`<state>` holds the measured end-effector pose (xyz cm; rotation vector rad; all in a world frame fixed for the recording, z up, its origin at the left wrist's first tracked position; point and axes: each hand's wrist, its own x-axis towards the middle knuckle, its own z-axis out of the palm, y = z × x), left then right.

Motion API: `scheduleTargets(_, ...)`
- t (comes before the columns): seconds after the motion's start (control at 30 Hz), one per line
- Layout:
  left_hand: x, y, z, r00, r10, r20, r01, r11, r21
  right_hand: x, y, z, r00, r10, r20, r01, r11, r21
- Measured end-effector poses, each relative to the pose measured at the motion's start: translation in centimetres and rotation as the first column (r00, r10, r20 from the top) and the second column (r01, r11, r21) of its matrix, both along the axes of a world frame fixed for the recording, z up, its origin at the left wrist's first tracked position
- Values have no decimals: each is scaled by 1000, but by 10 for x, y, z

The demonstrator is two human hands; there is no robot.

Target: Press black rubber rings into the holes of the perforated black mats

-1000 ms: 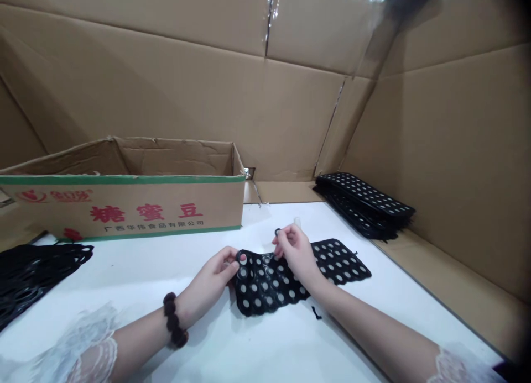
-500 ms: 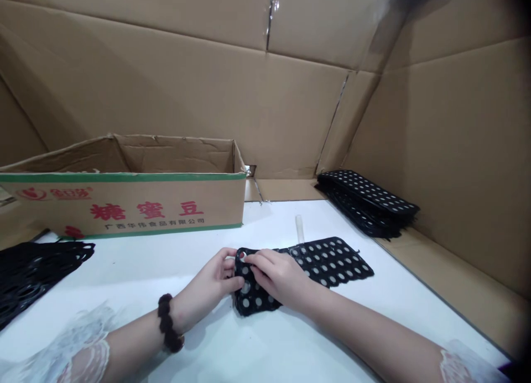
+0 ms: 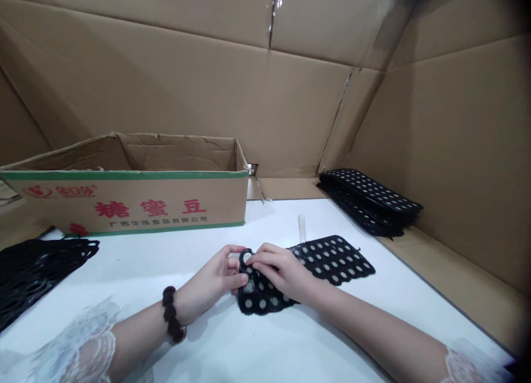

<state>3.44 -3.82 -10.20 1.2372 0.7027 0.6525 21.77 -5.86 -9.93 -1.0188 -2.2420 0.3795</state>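
Head view is giving me two bare hands working over the middle of the white table (image 3: 149,269). From my station I am seeing the black dotted sheet (image 3: 338,258) lying across the table's middle, its left end rising a little and its right half resting flat. On the left hand (image 3: 211,278) the grip is grasping that left end, with the thumb pressing on top. The right hand (image 3: 286,272) is bending its fingertips together on the sheet, just beside the left thumb; whether that grip is pinching it or only touching, I cannot tell. A clear tube (image 3: 302,227) is lying at the sheet's far edge. Far left, a cardboard box (image 3: 174,203) with red lettering is standing. Black material (image 3: 37,275) is lying on the left, and a pile of dotted sheets (image 3: 369,194) is sitting far right. A dark bracelet (image 3: 171,315) is circling the left wrist, and lacy sleeves (image 3: 93,344) are covering both arms nearest me.
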Motion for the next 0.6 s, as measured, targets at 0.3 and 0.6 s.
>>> scheduleTargets(0.3,-2,4,3,995,-37,92,46,995,-88,2,1,2,996,81,-46,-82,996,-21)
scheduleTargets(0.6,-2,1,11,994,-112,14,112,986,-124,-2,4,8,997,75,-2,-75,997,-2)
